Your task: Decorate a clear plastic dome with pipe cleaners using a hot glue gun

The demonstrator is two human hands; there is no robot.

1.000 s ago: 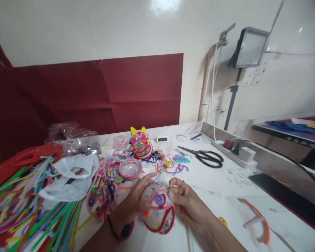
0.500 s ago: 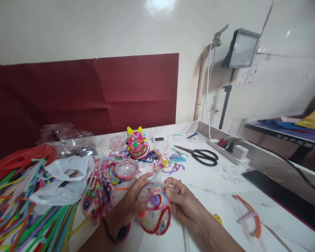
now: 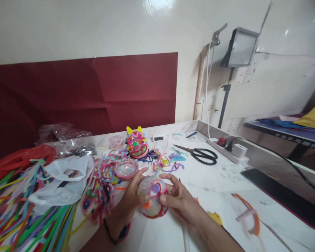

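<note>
A clear round plastic ball [image 3: 150, 211] is trimmed with fuzzy pipe-cleaner shapes: a purple spiral in a pink and white outline, a red curve along the bottom and an orange spot at the left. My left hand [image 3: 131, 197] wraps round its left side, the thumb lying near the orange spot. On the other side, my right hand [image 3: 180, 198] grips the ball with its thumb on the front and fingers curled behind. Just beyond my hands sits a clear dish-like shell [image 3: 126, 169] on a heap of coloured pipe-cleaner pieces [image 3: 97, 196].
A finished-looking pink animal head [image 3: 137, 144] with yellow ears stands at the back. Black-handled scissors [image 3: 199, 155] lie to its right, near a power strip [image 3: 232, 154]. Long pipe cleaners [image 3: 55, 224] and a white plastic bag [image 3: 65, 189] cover the left. A black phone-like slab [image 3: 283, 197] lies right.
The ball has turned and tipped in my hands, so the red curve shows less. My right thumb has come round onto its front, and the right fingers have opened wider around it.
</note>
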